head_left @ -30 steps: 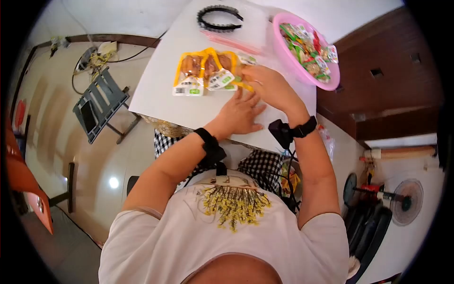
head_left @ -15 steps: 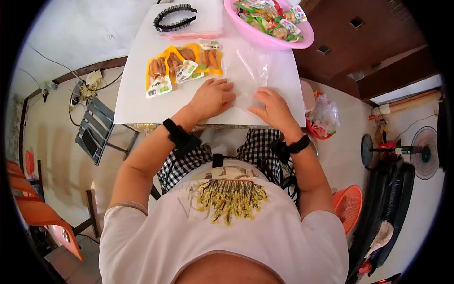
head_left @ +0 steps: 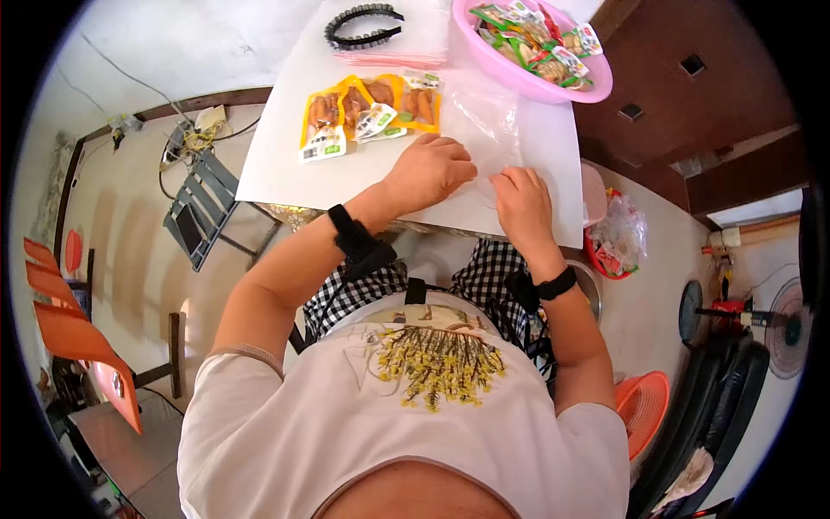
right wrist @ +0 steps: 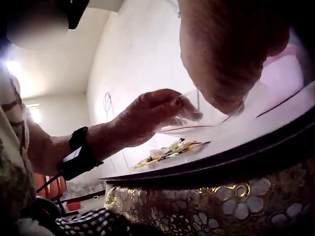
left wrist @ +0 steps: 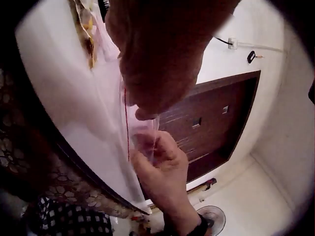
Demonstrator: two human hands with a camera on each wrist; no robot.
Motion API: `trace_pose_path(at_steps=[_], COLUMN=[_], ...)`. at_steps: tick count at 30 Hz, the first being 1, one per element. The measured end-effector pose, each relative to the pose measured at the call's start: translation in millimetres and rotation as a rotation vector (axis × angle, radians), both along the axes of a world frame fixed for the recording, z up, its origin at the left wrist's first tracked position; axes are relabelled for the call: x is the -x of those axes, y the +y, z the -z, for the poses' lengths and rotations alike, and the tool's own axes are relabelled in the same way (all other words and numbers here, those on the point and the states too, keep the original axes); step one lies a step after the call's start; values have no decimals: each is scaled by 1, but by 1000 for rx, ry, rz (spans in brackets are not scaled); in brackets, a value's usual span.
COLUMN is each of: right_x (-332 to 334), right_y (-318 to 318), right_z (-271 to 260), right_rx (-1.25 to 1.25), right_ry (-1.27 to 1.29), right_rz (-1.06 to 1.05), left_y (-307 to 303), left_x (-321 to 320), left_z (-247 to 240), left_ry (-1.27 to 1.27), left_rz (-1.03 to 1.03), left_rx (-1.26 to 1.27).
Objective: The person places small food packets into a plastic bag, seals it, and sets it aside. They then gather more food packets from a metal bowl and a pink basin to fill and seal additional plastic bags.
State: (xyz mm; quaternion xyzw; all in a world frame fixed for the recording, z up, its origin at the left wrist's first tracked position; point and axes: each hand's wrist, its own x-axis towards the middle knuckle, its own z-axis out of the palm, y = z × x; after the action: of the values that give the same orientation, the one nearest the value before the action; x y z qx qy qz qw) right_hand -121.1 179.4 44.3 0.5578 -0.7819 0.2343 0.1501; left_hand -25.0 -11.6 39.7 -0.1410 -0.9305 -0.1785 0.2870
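Note:
A clear plastic bag [head_left: 486,112] with a thin red line near its opening lies between both hands at the table's front. My left hand [head_left: 430,176] pinches the bag's left edge, its fingertips curled on the film [right wrist: 189,110]. The right hand [head_left: 524,208] has thumb and fingers on the opposite edge, and the left wrist view shows that hand [left wrist: 165,172] gripping the film. Just beyond the left hand, several yellow-edged packets of brown food [head_left: 324,111] lie in an overlapping row on the white table [head_left: 285,183].
A pink basin [head_left: 540,80] full of green-and-white packets stands at the back right. Behind the row, a black headband [head_left: 363,39] rests on a stack of flat clear bags [head_left: 419,52]. A folding stool [head_left: 203,203] is at the left, an orange basket [head_left: 644,411] low at the right.
A second ago the right hand was over the packets' right end with the left beside it. Both hands then drew back to the clear bag, and their fingers now stand closer on its edge.

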Motion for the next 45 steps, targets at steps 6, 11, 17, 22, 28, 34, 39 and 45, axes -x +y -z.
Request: trace_pose_path(at_steps=[6,11,17,22,28,34,39,45], right_x=[3,2,0,-2,-2,-2,-3,-8], right_y=[8,5,3,4,5,2,-4,-10], right_z=[24,29,24,21,17,10,4,-3], right_rx=[5,76,4,14,73,125,153,164], right_ry=[-199,-207,-227,-225,-255,-248,-231,-257], right_rz=[5,-14,-16,-22,11,70,83,-4], left_y=[-11,-61,-107,-124,-156,-107,-34,1], left_x=[-5,-36,-69,-72,-87,-110,-115,-90], left_z=[-4,-22,-17,-4,25,-9,-35,-24], left_ry=[17,-188,-643,-539,-308,-162,-558,-841], left_rz=[-113,-714,-1170,-1150,-872,-489,-30,-39], left_rx=[126,13,-86,-231,-900,-1324,-1706,-1812])
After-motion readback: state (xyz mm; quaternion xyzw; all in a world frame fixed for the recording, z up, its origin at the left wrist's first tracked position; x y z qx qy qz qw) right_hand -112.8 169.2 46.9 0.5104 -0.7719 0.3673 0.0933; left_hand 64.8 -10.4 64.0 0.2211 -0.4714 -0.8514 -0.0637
